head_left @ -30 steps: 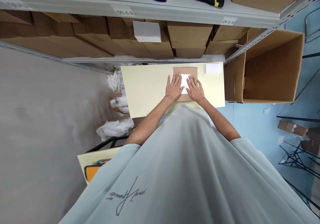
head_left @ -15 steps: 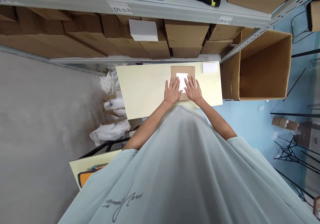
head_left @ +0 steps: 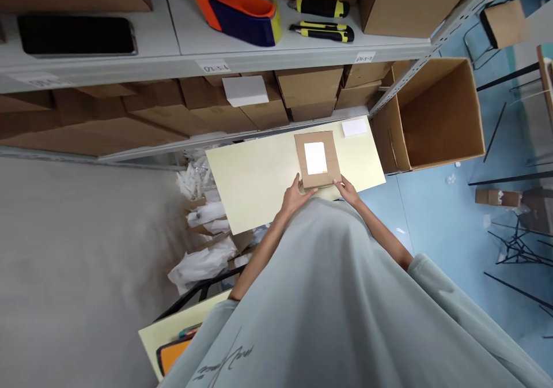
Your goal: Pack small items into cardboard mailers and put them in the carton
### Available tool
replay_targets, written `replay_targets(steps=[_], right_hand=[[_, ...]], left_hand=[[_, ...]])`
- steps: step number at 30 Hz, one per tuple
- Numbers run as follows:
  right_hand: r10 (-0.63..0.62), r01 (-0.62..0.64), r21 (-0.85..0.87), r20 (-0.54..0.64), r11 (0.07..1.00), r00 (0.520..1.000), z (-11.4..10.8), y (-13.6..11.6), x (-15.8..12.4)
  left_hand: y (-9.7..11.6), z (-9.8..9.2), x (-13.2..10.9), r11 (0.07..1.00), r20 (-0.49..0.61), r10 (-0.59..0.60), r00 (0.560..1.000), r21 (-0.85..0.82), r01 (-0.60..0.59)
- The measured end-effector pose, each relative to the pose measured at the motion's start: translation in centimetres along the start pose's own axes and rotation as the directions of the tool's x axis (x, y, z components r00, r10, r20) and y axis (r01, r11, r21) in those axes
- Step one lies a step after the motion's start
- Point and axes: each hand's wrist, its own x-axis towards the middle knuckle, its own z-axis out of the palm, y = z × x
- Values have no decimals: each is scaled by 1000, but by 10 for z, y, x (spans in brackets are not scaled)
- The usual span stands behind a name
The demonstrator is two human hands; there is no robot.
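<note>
Cardboard box (head_left: 333,160), flat and squarish, lies on the pale yellow counter (head_left: 254,177) close to its near edge, just ahead of the person's shirt (head_left: 328,296); the left hand (head_left: 295,194) and the right hand (head_left: 347,190) are apart from each other, one at each near corner; the left spreads its thumb along the near edge with fingers at the left side, while the right sets its fingertips at the near right corner; both seem to touch the cardboard, though I cannot tell whether any finger is hooked underneath or how firmly they press; a white label (head_left: 315,158) sits on the top face, free of fingers; to handle this well, I would put equal, light pressure at the two corners, so that the box neither skews nor buckles, and leave the label's face untouched; the left thumb probably does best flat against the edge; beyond the box, a white slip (head_left: 354,127) lies near the counter's far right corner; an open carton (head_left: 444,111) stands just off the right end; past the far edge, closed boxes (head_left: 309,85) line the shelving (head_left: 276,61), and above them rest two cutters (head_left: 339,34) and a tape dispenser (head_left: 244,22).
</note>
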Motion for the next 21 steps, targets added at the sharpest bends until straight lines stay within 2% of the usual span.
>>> replay_targets(steps=[2,5,8,12,15,18,21], right_hand=[[-29,34,87,-61,996,998,2,-12,-14],[-45,75,221,-137,972,989,-5,-32,-42],[-26,95,350,-197,932,980,-16,-45,-80],[74,71,467,-285,881,956,-29,-44,-124],[112,71,502,-326,862,939,-48,-33,-141],[74,108,479,-346,871,935,-79,-17,-146],[16,140,425,-343,895,939,-122,3,-148]], left_hand=[[12,-10,-5,997,-85,55,995,67,-50],[32,-23,-12,975,-151,215,965,92,-203],[56,-20,-18,945,-217,325,920,37,-325],[91,6,-28,908,-254,403,879,-7,-419],[119,32,-38,896,-259,413,873,-55,-440],[148,59,-47,901,-284,398,872,-59,-430],[180,95,-55,908,-353,373,858,-50,-416]])
